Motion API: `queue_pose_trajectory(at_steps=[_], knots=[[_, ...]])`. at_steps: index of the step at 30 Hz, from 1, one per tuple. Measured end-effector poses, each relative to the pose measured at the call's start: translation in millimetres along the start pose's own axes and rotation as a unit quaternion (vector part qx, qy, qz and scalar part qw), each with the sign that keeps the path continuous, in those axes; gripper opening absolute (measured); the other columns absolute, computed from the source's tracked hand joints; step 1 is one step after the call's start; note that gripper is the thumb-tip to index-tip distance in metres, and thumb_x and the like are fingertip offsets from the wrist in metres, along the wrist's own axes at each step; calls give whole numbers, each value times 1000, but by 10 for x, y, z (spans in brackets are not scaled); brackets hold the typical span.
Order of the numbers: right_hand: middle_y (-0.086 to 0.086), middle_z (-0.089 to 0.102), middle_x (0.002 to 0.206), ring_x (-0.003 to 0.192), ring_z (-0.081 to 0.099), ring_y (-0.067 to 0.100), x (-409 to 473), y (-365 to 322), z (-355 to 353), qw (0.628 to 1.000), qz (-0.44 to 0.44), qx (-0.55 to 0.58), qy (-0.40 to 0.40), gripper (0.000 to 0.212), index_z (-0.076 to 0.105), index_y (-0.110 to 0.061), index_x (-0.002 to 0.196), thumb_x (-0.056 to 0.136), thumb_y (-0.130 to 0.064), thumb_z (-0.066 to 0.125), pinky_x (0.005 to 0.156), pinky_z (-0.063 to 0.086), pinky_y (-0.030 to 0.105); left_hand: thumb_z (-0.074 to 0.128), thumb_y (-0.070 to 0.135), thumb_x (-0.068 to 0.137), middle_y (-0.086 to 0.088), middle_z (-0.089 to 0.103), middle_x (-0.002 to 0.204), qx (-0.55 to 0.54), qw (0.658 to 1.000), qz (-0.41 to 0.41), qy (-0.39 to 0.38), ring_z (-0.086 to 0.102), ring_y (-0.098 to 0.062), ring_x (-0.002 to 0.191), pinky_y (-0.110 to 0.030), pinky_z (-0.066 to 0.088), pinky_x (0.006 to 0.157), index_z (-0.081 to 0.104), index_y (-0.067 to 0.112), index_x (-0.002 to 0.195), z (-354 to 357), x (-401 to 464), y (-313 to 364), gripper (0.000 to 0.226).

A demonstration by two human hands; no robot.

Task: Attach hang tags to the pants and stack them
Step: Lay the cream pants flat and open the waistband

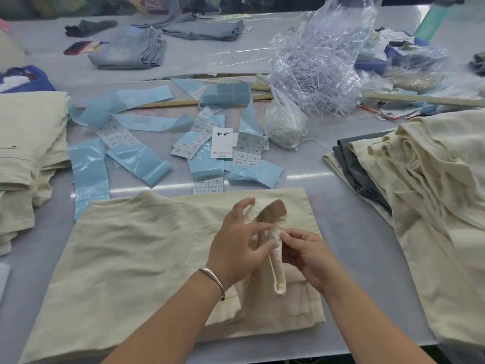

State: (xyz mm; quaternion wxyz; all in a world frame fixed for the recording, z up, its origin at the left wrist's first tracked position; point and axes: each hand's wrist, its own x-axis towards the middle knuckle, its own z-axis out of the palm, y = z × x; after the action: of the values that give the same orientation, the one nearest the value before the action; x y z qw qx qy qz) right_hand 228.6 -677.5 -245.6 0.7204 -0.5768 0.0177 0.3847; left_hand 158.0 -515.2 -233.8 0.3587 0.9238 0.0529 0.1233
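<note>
Folded cream pants [136, 258] lie flat on the table in front of me, waistband raised at the right. My left hand [236, 243] holds the lifted waistband [278, 266] with fingers curled round its edge. My right hand [301, 256] pinches the waistband near a small label from the other side. A white hang tag [221, 146] with black characters lies beyond the pants among size stickers [249, 148] and blue backing strips [89, 174]. No tag shows in either hand.
A stack of cream pants [29, 143] sits at the left. A pile of cream and grey pants [420, 185] lies at the right. A bag of clear plastic fasteners [315, 72], a bag of white string [283, 127], wooden rulers [183, 102] and grey folded pants [128, 52] lie farther back.
</note>
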Motion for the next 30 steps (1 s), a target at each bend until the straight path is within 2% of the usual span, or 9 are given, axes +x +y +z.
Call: queue_pose_trajectory(at_steps=[2, 5, 8, 12, 16, 19, 22, 25, 30], knots=[[10, 63, 70, 64, 61, 19, -6, 17, 12, 1000, 4, 20, -14, 21, 69, -10, 72, 90, -11, 59, 68, 53, 30, 77, 45, 74, 11, 33, 146, 10, 1000, -3, -4, 33, -6, 133, -16, 27, 104, 75, 31, 103, 35, -12, 27, 31], [10, 60, 68, 60, 60, 19, -1, 74, 34, 1000, -9, 15, 20, 12, 55, -8, 85, 89, 3, 60, 65, 53, 31, 79, 42, 74, 10, 34, 146, 12, 1000, -10, -5, 33, -8, 133, -13, 23, 105, 75, 30, 102, 73, -8, 49, 31], [5, 54, 61, 53, 56, 17, 20, 124, 8, 996, -50, -13, 74, 30, 43, -12, 84, 83, 15, 56, 54, 52, 27, 78, 42, 75, 7, 35, 147, 23, 999, -8, -24, 34, -10, 133, -17, 28, 105, 76, 29, 102, 117, -4, 87, 30], [10, 58, 65, 55, 60, 19, 19, 136, -58, 998, -32, -14, 60, 28, 54, -6, 81, 81, 21, 50, 54, 54, 27, 81, 41, 70, 6, 34, 148, 34, 999, -20, -16, 34, -10, 134, -13, 27, 103, 75, 25, 94, 202, -34, 123, 29], [13, 59, 61, 47, 57, 18, 60, 105, -121, 996, 42, -21, 74, 14, 63, 3, 83, 85, 7, 50, 50, 54, 30, 79, 39, 71, 4, 34, 148, 39, 998, -46, -9, 38, -12, 134, -16, 37, 99, 72, 18, 80, 297, -161, 151, 23], [16, 66, 71, 56, 65, 27, 134, 45, -179, 986, 71, -140, 60, 20, 70, 0, 82, 85, -20, 65, 52, 55, 32, 75, 38, 74, 4, 30, 152, 62, 997, -44, -25, 35, -13, 136, -16, 36, 100, 72, 17, 82, 364, -234, 179, 22], [9, 69, 65, 54, 67, 16, 226, -44, -192, 959, 62, -275, 40, 13, 71, -6, 72, 82, -9, 62, 49, 51, 24, 74, 36, 70, 4, 25, 155, 74, 994, -73, -28, 33, -15, 137, -19, 35, 103, 71, 20, 89, 407, -262, 209, 25], [10, 67, 65, 54, 64, 16, 273, -129, -224, 951, 109, -290, -8, 14, 71, -6, 66, 77, -5, 62, 52, 50, 24, 68, 40, 68, 6, 19, 156, 100, 983, -153, -27, 47, -18, 123, -30, 44, 93, 61, 27, 94, 401, -306, 262, 30], [17, 59, 69, 60, 56, 20, 237, -112, -280, 962, 144, -188, -135, 14, 70, -5, 63, 76, -1, 68, 59, 49, 28, 65, 16, 78, 8, 22, 147, 50, 974, -222, 19, 61, -17, 82, -23, 46, 72, 60, 24, 93, 360, -360, 264, 18]])
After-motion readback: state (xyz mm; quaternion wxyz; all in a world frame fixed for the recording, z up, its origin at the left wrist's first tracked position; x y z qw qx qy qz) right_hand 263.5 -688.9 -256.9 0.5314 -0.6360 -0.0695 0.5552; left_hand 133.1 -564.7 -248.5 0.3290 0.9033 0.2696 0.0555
